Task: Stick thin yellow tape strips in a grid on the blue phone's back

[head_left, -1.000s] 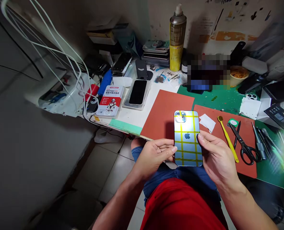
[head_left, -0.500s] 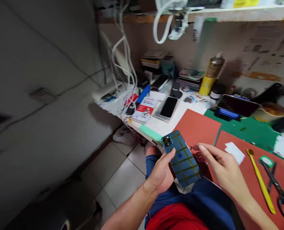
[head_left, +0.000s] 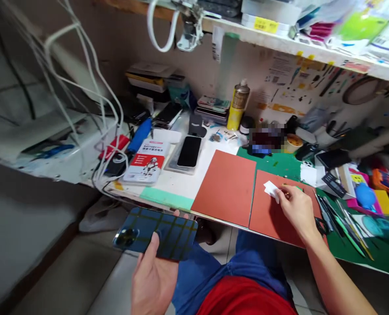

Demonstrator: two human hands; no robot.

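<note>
My left hand (head_left: 157, 275) holds a blue smartphone (head_left: 175, 234) over my lap, just off the table's front edge. Its back faces up, crossed by a grid of yellowish tape strips, with the camera lenses at the left end; my thumb presses on the back. Over the right-hand orange-red mat (head_left: 263, 218), my right hand (head_left: 295, 210) has its fingers curled together at the edge of a small white paper piece (head_left: 270, 188). What lies between those fingertips is partly hidden. Black scissors (head_left: 322, 225) show beside that wrist.
Another orange-red mat (head_left: 225, 188) lies to the left. Beyond it are a black-screened phone (head_left: 189, 151), a red-and-white package (head_left: 146, 162) and white cables (head_left: 99, 96). A yellow spray can (head_left: 238, 105) stands behind. Tweezers and thin tools (head_left: 345, 227) lie at right, under an overhead shelf (head_left: 280, 43).
The view has swung right. My left hand has turned the phone from slanted to nearly sideways and lowered it away from my right hand, which has moved onto the mat by the white paper.
</note>
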